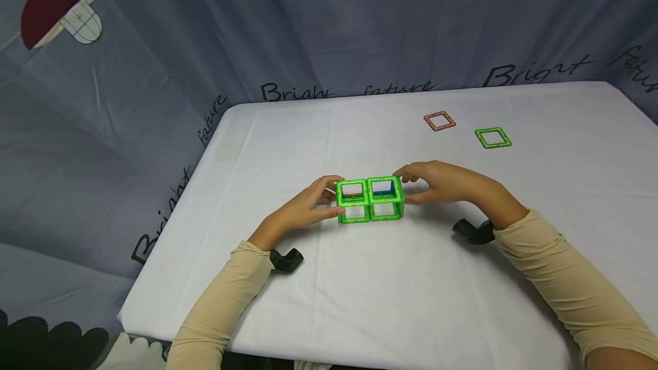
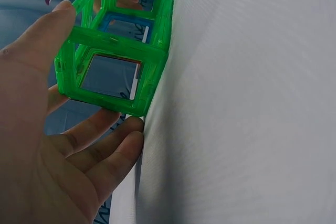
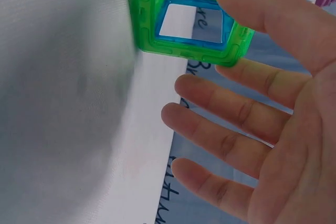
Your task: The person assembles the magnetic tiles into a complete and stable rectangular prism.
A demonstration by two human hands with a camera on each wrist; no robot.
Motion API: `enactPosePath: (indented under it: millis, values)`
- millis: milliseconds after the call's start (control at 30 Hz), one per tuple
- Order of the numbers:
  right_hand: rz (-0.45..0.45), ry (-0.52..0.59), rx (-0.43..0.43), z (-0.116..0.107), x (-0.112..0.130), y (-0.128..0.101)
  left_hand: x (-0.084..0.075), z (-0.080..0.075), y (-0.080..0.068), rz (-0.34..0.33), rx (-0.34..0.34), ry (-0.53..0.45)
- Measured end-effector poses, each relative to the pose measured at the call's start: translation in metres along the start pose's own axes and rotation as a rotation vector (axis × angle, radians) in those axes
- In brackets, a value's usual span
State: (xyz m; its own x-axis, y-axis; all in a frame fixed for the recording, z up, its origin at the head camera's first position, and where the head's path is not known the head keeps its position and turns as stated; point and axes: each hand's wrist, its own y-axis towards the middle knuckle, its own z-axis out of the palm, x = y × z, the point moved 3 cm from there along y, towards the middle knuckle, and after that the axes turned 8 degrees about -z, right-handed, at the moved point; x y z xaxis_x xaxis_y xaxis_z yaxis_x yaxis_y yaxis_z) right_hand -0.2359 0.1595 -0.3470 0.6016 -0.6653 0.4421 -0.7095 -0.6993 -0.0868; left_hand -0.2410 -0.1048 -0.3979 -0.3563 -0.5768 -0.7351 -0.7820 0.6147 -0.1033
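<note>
green tile box, two cubes of square plastic frames joined side by side, stands mid-bench between both hands. left hand touches its left end, thumb on the top edge and fingers spread loosely beneath; right hand cups the right end with fingers straight and spread, gripping nothing. likely risk: uneven pressure from either side could pop a frame loose and fold the cubes, since the glossy, hollow frames seem joined only at their edges. blue and reddish panels show inside. farther out, an orange frame and a green frame lie flat on the white cloth-covered bench.
</note>
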Motion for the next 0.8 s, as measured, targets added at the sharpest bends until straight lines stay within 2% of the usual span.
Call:
enactPosePath:
  millis: [267,433,567,667,800]
  values:
    - [-0.017,-0.001,0.011,-0.003,-0.002,0.0,0.001,-0.001,-0.001,-0.009,-0.007,0.0]
    - [-0.004,0.026,-0.004,-0.01,-0.017,-0.003,0.002,-0.002,-0.001,-0.012,-0.007,0.004]
    - [0.065,0.026,-0.036,-0.017,-0.045,-0.006,0.002,-0.003,-0.001,-0.016,-0.01,0.002]
    - [0.147,0.006,-0.079,-0.024,-0.076,-0.01,0.002,-0.002,-0.001,-0.016,-0.005,-0.007]
    - [0.233,-0.036,-0.094,-0.037,-0.114,-0.018,0.002,-0.001,0.001,-0.018,0.011,-0.019]
